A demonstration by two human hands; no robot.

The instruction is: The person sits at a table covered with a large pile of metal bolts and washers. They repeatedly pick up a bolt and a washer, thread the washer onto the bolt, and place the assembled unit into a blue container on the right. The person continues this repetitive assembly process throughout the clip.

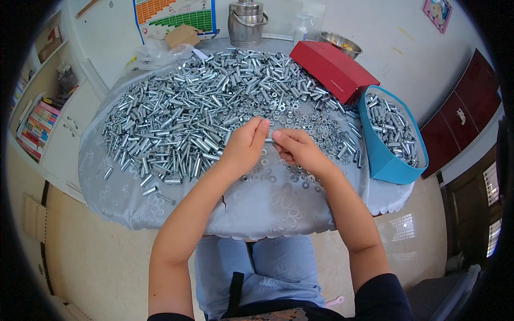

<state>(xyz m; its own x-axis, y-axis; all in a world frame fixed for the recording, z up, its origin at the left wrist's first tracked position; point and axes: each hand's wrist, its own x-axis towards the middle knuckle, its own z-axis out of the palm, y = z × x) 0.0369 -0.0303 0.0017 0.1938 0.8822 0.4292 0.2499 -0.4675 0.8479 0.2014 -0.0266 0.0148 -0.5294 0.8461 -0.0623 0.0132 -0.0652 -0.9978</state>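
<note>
Fingers [286, 140] of left hand [243, 147] and right hand [303, 150] pinching a slim metal piece [269, 140], loose washers [305, 185] and metal tubes [199, 144] nearby.

Bright, soft light, glare on the floor [402, 227], curved edges, black corners

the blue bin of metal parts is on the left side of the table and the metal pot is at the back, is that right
Not quite: the head view shows the blue bin of metal parts on the right side of the table, not the left. The metal pot is at the back, as you say.
</note>
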